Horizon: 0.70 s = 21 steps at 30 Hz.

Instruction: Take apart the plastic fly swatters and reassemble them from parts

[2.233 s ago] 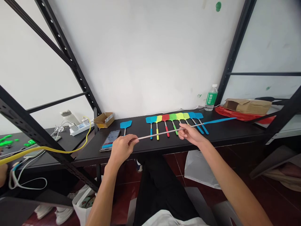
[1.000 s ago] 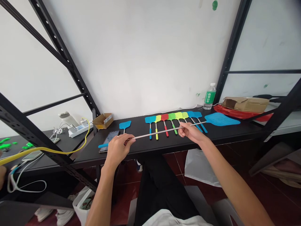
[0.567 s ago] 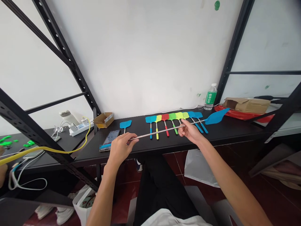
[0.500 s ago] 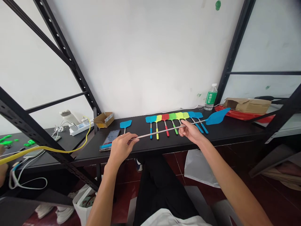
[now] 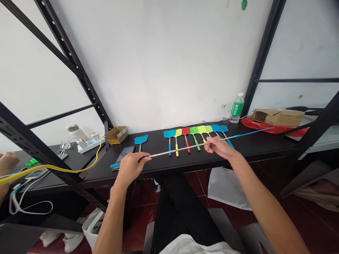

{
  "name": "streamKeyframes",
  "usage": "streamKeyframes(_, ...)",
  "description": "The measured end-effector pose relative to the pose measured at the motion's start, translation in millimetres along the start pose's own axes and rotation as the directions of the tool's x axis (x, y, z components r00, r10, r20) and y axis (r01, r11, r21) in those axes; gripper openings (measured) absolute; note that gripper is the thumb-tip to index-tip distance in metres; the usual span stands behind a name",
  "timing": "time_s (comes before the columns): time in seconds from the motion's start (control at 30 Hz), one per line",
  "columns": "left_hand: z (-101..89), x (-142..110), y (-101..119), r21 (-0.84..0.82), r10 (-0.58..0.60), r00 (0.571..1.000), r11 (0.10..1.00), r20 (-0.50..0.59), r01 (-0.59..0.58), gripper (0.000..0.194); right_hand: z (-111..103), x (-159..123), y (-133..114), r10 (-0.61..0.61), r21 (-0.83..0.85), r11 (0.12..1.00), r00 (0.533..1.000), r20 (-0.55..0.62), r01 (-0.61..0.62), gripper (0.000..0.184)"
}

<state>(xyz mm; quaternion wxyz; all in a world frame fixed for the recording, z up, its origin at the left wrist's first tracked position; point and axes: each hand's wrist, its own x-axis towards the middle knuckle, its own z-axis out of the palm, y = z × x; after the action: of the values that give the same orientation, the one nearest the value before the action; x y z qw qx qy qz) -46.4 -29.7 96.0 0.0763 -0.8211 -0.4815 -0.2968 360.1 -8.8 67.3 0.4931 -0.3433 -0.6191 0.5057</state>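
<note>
Above the table's front part, both hands hold one blue fly swatter (image 5: pixel 180 149) with a long metal rod, stretched nearly level. My left hand (image 5: pixel 132 165) pinches the rod near its blue handle, which sticks out left over the phone. My right hand (image 5: pixel 218 146) grips the rod near the blue head (image 5: pixel 254 132), now seen edge-on at the right. Behind the rod lies a row of several shorter fly swatters, with a red one (image 5: pixel 186 132) near the middle and a blue one (image 5: pixel 224 129) at the right end. Apart at the left lies another blue fly swatter (image 5: pixel 141 140).
A phone (image 5: pixel 126 151) and a small open cardboard box (image 5: pixel 116 135) are at the left. A water bottle (image 5: pixel 237 109) and a brown box (image 5: pixel 278 117) on red plastic stand at the right. A yellow cable (image 5: pixel 63 168) crosses the left rack; another person's hand (image 5: pixel 9 160) is beyond it.
The held fly swatter has turned about its rod, so its head went from flat to edge-on. My left hand has moved left, my right hand slightly right, and more rod shows between them.
</note>
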Motion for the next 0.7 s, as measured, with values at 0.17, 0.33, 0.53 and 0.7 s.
streamKeyframes(0.17,-1.4,-1,0,-0.012,0.001,1.0,1.0,0.003,-0.001,0.037,-2,-1,2,0.009,0.01,1.0,1.0,0.015,-0.009,0.045)
streamKeyframes(0.33,-5.2,-2,3,-0.037,-0.006,0.999,0.999,-0.045,0.004,0.028,7,4,8,0.044,0.152,0.988,0.998,-0.051,-0.036,0.042)
streamKeyframes(0.53,-4.8,-2,10,0.03,-0.004,0.984,1.0,-0.179,0.009,0.017,20,9,9,0.149,0.294,0.949,0.983,-0.11,-0.111,0.058)
streamKeyframes(0.7,-1.7,-1,13,0.044,0.012,0.989,0.999,-0.146,-0.006,0.017,23,10,11,0.177,0.265,0.951,0.984,-0.033,-0.162,0.061)
